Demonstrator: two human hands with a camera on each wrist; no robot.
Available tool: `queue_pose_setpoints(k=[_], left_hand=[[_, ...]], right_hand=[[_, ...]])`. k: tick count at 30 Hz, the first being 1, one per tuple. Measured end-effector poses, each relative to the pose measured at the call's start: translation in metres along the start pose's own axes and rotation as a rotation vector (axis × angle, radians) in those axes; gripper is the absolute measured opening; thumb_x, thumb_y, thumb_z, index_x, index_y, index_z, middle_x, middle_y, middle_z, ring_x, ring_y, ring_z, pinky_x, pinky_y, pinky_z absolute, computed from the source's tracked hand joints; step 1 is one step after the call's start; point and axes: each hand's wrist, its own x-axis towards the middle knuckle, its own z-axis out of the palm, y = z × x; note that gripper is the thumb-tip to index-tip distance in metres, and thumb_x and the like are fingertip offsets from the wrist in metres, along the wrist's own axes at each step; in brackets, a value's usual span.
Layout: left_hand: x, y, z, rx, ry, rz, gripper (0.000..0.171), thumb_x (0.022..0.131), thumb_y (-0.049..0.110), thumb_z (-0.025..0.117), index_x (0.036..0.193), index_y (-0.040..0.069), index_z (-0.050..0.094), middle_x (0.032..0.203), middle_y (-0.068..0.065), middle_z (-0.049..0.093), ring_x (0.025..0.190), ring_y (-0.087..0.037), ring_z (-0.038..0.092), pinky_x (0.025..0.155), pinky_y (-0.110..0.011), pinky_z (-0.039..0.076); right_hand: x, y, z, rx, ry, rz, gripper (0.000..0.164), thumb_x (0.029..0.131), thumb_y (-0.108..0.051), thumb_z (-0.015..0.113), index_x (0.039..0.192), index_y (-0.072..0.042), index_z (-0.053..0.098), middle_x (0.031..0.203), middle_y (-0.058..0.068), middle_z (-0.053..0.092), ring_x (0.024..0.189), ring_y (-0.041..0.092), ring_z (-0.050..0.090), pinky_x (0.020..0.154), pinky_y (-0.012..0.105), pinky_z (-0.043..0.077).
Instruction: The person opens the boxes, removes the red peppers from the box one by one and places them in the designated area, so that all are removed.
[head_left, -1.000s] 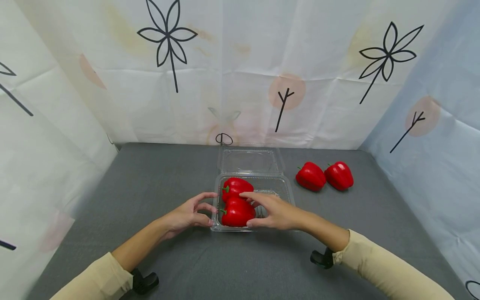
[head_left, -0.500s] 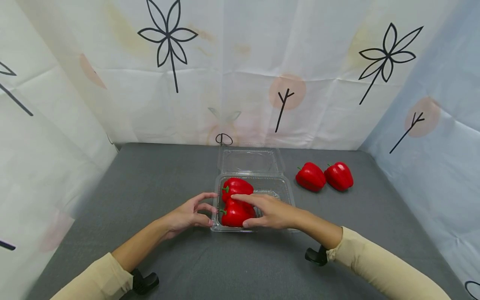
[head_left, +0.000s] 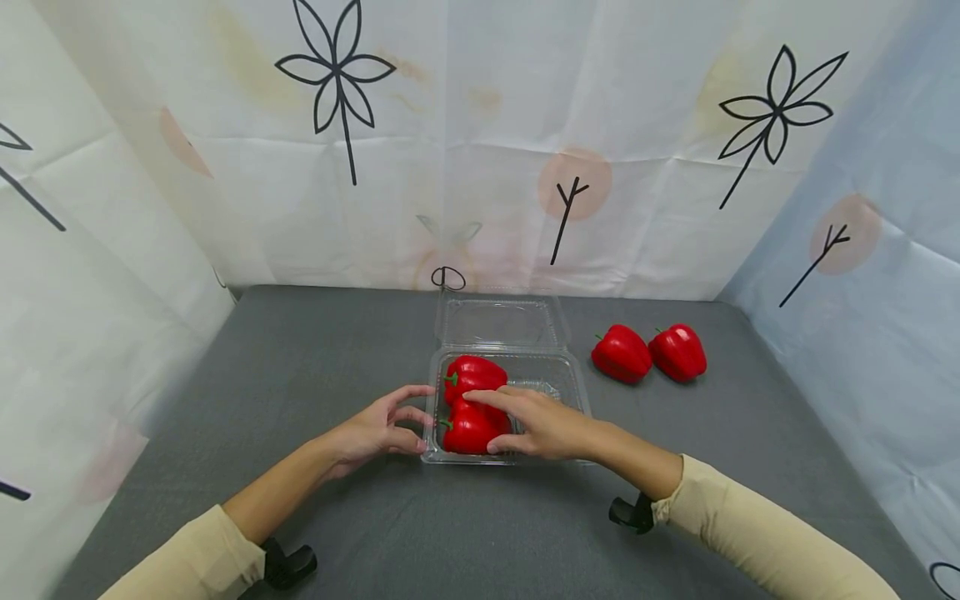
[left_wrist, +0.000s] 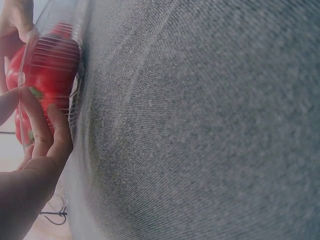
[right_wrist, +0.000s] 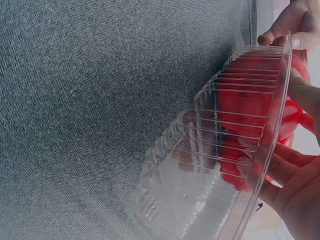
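Observation:
A clear plastic clamshell container [head_left: 573,387] stands with its lid folded back. Two red bell peppers sit in its left half: a far pepper [head_left: 474,372] and a near pepper [head_left: 471,429], touching each other, green stems to the left. My right hand [head_left: 551,423] reaches over the right wall and holds the near pepper, fingers across its top and thumb at its near right side. At the left rim, my left hand [head_left: 367,429] holds the container; the left wrist view shows its thumb and fingers [left_wrist: 37,117] at the rim and outer wall.
Two more red bell peppers, one on the left [head_left: 621,354] and one on the right [head_left: 678,352], lie on the grey tabletop [head_left: 337,333] right of the container. The open lid [head_left: 502,323] lies behind it. Patterned white cloth [head_left: 487,167] hangs at the back and sides.
My right hand has shifted slightly left, its fingers farther over the near pepper. Since half a second ago it has barely moved. The left hand and the container stay in place.

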Motion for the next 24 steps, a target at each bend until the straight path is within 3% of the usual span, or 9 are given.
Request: queue_pose_setpoints(k=[14,19,24], left_hand=[[0.000,0.001,0.000,0.004,0.006,-0.014,0.074,0.089,0.006,0.066,0.153,0.010,0.027,0.120,-0.016,0.057,0.094,-0.027,0.065,0.087,-0.037,0.052],[0.000,0.001,0.000,-0.002,0.002,-0.010,0.075,0.089,0.006,0.067,0.153,0.010,0.028,0.122,-0.017,0.056,0.094,-0.026,0.065,0.087,-0.036,0.052],[-0.001,0.001,-0.001,-0.004,0.006,-0.009,0.075,0.089,0.005,0.067,0.153,0.010,0.027,0.122,-0.018,0.056,0.094,-0.026,0.064,0.086,-0.035,0.051]], right_hand=[[-0.008,-0.002,-0.013,0.079,0.021,-0.051,0.072,0.091,-0.025,0.073,0.154,-0.020,0.038,0.143,0.009,0.051,0.124,0.024,0.054,0.095,0.043,0.051],[-0.020,-0.003,-0.023,0.081,0.042,-0.073,0.070,0.091,-0.026,0.073,0.153,-0.018,0.040,0.138,0.009,0.055,0.119,0.022,0.057,0.092,0.047,0.052],[-0.035,0.002,-0.033,0.045,0.059,-0.054,0.071,0.091,-0.025,0.073,0.153,-0.018,0.040,0.140,0.004,0.054,0.122,0.019,0.055,0.092,0.041,0.052]])
